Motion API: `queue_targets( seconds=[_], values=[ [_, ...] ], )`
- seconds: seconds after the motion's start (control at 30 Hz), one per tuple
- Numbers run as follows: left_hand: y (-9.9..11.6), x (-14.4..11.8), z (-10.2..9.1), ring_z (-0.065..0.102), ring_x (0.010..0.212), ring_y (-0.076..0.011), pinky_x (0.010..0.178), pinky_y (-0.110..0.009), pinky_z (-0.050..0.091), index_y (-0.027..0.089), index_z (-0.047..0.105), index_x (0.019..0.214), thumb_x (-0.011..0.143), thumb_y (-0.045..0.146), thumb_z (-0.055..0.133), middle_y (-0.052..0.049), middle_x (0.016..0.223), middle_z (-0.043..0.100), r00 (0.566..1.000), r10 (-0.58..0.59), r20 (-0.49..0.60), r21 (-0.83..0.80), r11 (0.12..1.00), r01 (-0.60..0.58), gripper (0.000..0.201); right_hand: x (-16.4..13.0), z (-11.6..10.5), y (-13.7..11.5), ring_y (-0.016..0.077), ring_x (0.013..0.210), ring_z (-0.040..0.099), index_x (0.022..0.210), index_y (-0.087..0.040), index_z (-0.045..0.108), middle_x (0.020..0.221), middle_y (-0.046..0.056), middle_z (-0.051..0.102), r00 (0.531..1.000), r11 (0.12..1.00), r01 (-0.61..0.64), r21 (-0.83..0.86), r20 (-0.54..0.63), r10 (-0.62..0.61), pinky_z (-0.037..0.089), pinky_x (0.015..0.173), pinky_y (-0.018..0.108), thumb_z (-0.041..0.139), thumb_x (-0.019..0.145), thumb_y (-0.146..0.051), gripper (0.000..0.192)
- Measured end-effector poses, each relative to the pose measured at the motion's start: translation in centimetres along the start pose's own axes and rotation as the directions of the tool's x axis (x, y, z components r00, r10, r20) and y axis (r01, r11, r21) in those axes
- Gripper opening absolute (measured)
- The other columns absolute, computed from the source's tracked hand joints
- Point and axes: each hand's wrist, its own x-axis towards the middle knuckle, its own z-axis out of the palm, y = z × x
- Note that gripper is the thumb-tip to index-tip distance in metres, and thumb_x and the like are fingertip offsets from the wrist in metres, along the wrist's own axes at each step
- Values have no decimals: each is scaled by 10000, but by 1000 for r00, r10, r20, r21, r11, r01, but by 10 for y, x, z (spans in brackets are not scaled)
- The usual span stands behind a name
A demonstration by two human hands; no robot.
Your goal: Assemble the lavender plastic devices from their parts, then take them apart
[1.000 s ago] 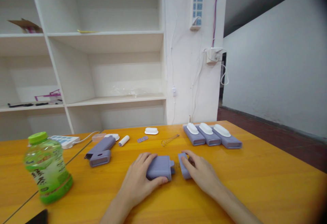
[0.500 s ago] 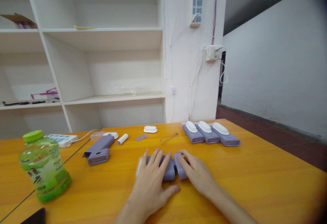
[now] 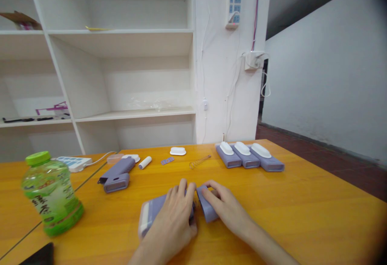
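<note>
My left hand (image 3: 173,212) is closed over a purple plastic case (image 3: 153,210), whose white-edged end sticks out on the left. Its other end is mostly hidden under my fingers. Between thumb and fingers of my right hand (image 3: 225,204) is a smaller purple end piece (image 3: 206,205), tilted beside the case; a narrow gap parts the two. Beyond my hands lie a thin coil spring (image 3: 200,162), a flat purple plate with holes (image 3: 167,160), a white cylinder (image 3: 145,162) and a white oval piece (image 3: 177,151).
At the back right stand several purple cases with white tops (image 3: 242,156) in a row. Another purple case in two parts (image 3: 117,174) lies left. A green bottle (image 3: 52,194), a power strip (image 3: 74,163) and a dark flat object (image 3: 39,255) are on the table's left.
My left hand has shifted left and nearer, turning the case so more of it shows. My right hand has tilted the end piece and brought it slightly left.
</note>
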Motion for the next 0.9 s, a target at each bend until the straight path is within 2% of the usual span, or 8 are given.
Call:
queue_targets(
  seconds=[0.17,0.33,0.47,0.57,0.63,0.73,0.8,0.9],
  values=[
    [1,2,2,524,1215,-308,1047,-422,442,237,467,1320,698,142,512,-110,1332,513,1000,4,9,45,999,-4,631,0,2,-3,130,594,469,925,-211,655,644,-45,544,1000,998,-5,60,-16,6,366,581,224,536,942,-452,270],
    [9,7,6,585,1137,-297,971,-430,484,230,486,1303,685,-4,432,-109,1277,564,998,-27,53,203,979,16,664,0,2,-4,146,638,531,933,-207,659,724,-18,637,1000,996,-15,88,-10,16,397,619,236,514,943,-414,252],
    [17,7,8,606,1046,-288,988,-474,452,207,582,1095,808,60,407,-93,1062,635,999,-36,-23,161,986,39,367,0,1,-4,145,620,528,895,-208,657,677,-28,609,997,998,-40,55,-67,44,383,597,238,519,935,-431,265],
    [17,6,11,600,1026,-310,956,-494,453,195,582,1016,886,217,432,-112,1039,630,985,-147,-90,67,986,154,199,0,1,-3,144,602,517,879,-207,655,637,-37,575,994,998,-60,15,-92,61,355,560,239,526,928,-443,273],
    [16,6,11,593,1055,-313,942,-469,458,185,573,1031,870,226,460,-128,1078,626,978,-197,-70,26,980,199,201,0,2,-5,140,579,497,877,-209,653,609,-46,550,993,997,-72,-11,-94,71,337,543,241,532,923,-438,263],
    [13,6,6,586,1099,-307,958,-435,446,183,572,1054,831,200,500,-135,1131,634,984,-179,-2,-1,984,179,235,-2,3,-7,134,563,483,866,-212,650,593,-53,532,992,996,-86,-37,-100,82,324,538,243,538,920,-427,248],
    [9,4,1,592,1097,-314,963,-443,439,197,578,1054,816,273,570,-122,1134,650,987,-157,27,-33,987,158,250,-3,4,-7,135,566,486,866,-212,651,595,-51,532,992,995,-87,-47,-97,82,324,535,245,536,922,-430,253],
    [2,-2,-7,582,1127,-347,991,-501,406,238,575,1158,732,473,706,-99,1203,655,991,-128,39,-89,987,131,504,-3,4,-5,136,559,484,887,-210,660,590,-49,528,994,995,-74,-68,-83,68,320,522,245,536,928,-449,273]
  ],
)
